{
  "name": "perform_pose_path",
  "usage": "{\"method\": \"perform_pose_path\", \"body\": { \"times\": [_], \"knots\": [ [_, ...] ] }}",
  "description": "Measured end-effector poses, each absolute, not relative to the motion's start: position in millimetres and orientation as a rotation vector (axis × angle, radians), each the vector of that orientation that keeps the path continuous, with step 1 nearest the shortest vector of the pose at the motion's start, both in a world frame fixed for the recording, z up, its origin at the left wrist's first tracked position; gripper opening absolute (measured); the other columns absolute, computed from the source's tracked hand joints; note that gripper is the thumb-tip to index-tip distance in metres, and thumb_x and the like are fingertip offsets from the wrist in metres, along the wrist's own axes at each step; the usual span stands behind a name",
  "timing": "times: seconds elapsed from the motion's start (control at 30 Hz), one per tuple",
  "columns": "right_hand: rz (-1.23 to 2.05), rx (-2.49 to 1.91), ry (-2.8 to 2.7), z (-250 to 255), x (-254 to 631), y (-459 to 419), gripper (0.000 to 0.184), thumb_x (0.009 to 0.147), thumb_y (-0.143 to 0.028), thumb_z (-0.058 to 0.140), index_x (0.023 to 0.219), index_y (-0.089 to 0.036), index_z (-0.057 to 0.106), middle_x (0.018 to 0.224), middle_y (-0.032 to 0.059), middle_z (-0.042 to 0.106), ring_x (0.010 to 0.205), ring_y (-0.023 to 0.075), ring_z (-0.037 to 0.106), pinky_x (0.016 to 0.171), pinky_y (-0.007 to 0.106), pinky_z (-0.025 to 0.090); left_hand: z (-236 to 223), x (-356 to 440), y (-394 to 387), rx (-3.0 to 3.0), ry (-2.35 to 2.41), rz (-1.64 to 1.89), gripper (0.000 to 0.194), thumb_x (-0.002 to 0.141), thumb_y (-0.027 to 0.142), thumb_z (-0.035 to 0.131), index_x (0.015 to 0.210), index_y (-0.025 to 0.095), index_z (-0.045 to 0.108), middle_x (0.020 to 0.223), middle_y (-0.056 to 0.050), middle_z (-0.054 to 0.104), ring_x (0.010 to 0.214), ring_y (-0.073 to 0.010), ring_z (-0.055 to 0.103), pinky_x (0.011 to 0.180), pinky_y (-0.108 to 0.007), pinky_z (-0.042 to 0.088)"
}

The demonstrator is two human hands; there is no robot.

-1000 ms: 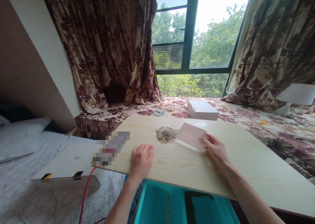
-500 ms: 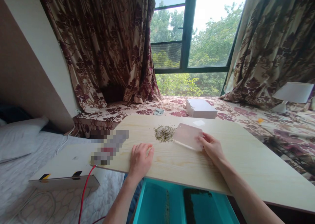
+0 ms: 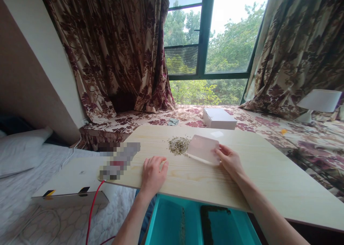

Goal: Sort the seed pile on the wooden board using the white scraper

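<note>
A pile of small mixed greenish-brown and pale grains lies on the wooden tabletop. My right hand grips the right edge of a pale translucent plastic scraper. Its left edge meets the right side of the pile. My left hand rests on the board near the front edge, below the pile, thumb apart from the lightly bent fingers, holding nothing. Below the table edge stands a teal tray with two compartments. Pale grains line the left one; dark grains edge the right one.
A blurred-out object with a red cable sits at the table's left end. A white box and a folded grey cloth lie on the window ledge. Left stands another white box on the bed; a lamp is far right.
My right hand and the scraper have shifted slightly left, against the pile. The left hand has stayed in place.
</note>
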State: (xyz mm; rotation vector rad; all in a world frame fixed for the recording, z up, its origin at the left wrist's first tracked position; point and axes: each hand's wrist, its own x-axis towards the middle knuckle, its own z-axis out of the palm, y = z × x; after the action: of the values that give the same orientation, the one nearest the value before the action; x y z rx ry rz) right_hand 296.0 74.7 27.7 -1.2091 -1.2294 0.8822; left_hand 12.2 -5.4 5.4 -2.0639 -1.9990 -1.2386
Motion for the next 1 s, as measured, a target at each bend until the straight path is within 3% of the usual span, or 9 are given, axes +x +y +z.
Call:
{"method": "perform_pose_path", "body": {
  "times": [0.2,0.57,1.0],
  "knots": [
    [0.871,-1.168,-1.258,26.2,294.1,76.9,0.049,0.061,-0.048,0.074,0.097,-0.016,0.072,0.084,0.009,0.077,0.073,0.0248,0.071,0.055,0.029,0.054,4.3,11.2,-4.8,-2.068,-2.005,-1.212,0.02,0.09,0.03,0.047,0.092,0.023,0.066,0.099,-0.004,0.072,0.097,-0.021,0.063,0.098,-0.043,0.038],
    [0.877,-1.213,-1.177,29.9,296.7,68.7,0.039,0.063,-0.034,0.069,0.097,-0.016,0.073,0.082,0.0078,0.077,0.068,0.0231,0.07,0.053,0.028,0.052,6.1,11.8,-5.6,-2.082,-1.996,-1.232,0.021,0.089,0.031,0.047,0.092,0.023,0.067,0.099,-0.004,0.072,0.095,-0.0209,0.062,0.096,-0.043,0.04],
    [0.863,-1.175,-1.228,25.3,297.6,73.2,0.045,0.064,-0.043,0.07,0.1,-0.015,0.071,0.082,0.0088,0.077,0.075,0.0247,0.071,0.059,0.03,0.055,3.2,11.1,-3.8,-2.076,-1.988,-1.245,0.02,0.088,0.031,0.048,0.092,0.023,0.067,0.098,-0.004,0.072,0.095,-0.0212,0.062,0.095,-0.043,0.041]
  ]
}}
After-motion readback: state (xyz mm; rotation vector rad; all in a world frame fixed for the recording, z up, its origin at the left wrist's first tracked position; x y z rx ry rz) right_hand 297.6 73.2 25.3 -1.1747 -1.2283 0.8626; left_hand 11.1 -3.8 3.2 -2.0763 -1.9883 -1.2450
